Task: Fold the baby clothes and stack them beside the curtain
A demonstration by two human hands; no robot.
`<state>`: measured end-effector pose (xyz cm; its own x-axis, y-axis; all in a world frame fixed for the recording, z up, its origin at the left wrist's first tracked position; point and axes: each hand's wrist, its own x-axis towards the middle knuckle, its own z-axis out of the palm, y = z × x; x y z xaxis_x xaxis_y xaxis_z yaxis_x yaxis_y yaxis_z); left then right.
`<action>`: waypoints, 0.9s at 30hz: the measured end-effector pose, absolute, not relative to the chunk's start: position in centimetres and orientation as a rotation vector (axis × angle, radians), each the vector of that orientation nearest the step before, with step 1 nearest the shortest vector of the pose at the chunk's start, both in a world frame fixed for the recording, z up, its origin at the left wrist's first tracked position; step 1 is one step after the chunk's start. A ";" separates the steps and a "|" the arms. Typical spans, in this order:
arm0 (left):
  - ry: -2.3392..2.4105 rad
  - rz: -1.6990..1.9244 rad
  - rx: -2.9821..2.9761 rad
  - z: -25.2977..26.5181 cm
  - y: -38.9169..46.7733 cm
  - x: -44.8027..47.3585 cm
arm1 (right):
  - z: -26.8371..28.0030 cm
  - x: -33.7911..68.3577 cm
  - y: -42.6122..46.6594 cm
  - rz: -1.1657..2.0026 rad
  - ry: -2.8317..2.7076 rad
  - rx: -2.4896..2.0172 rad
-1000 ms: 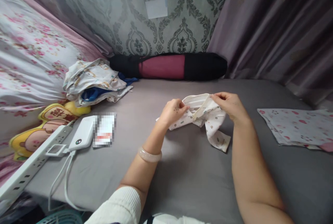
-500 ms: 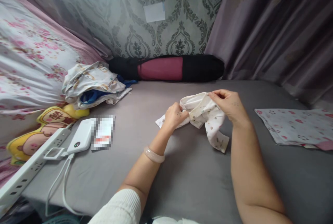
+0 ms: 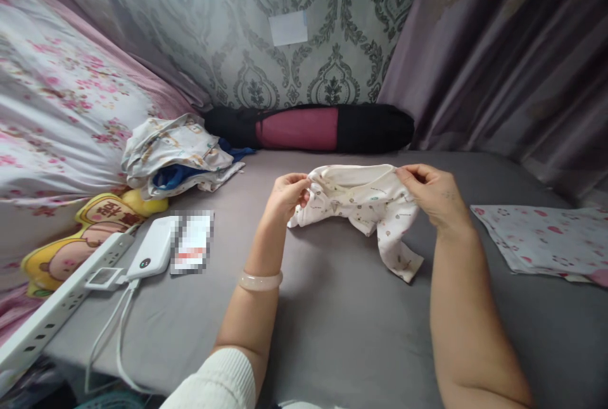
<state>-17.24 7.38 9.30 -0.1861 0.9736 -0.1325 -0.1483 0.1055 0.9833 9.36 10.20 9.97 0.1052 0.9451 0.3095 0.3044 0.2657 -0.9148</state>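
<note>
A small white long-sleeved baby top (image 3: 351,197) with a scattered print hangs between my two hands, just over the grey sheet. My left hand (image 3: 291,195) pinches it at the left shoulder, beside the neckline. At the opposite shoulder, my right hand (image 3: 427,190) grips the cloth between thumb and fingers. The neck opening is stretched wide between them. One sleeve droops towards me below my right hand, its cuff close to the sheet. The other sleeve lies bunched below my left hand, partly hidden by it.
A clothes pile (image 3: 178,152) lies left, near a yellow cartoon cushion (image 3: 66,257). A white power bank (image 3: 152,247) with cables sits by a power strip (image 3: 61,304). Folded printed cloth (image 3: 541,238) is at right. A black-and-red roll (image 3: 297,127) lies along the wall.
My left hand has shifted left and slightly up, now holding the top's left shoulder. The neckline is pulled wider and straighter. My right hand keeps its grip, and the view has shifted slightly.
</note>
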 end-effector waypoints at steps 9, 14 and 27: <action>1.171 1.614 1.544 13.0 4.2 -19.9 | 12.6 8.8 7.9 0.914 -1.345 -1.108; 1.296 1.557 1.654 12.0 4.8 -20.1 | 12.3 8.9 7.8 1.022 -1.363 -1.200; 1.489 1.414 1.609 10.8 5.3 -20.3 | 11.3 9.8 8.3 1.089 -1.622 -1.242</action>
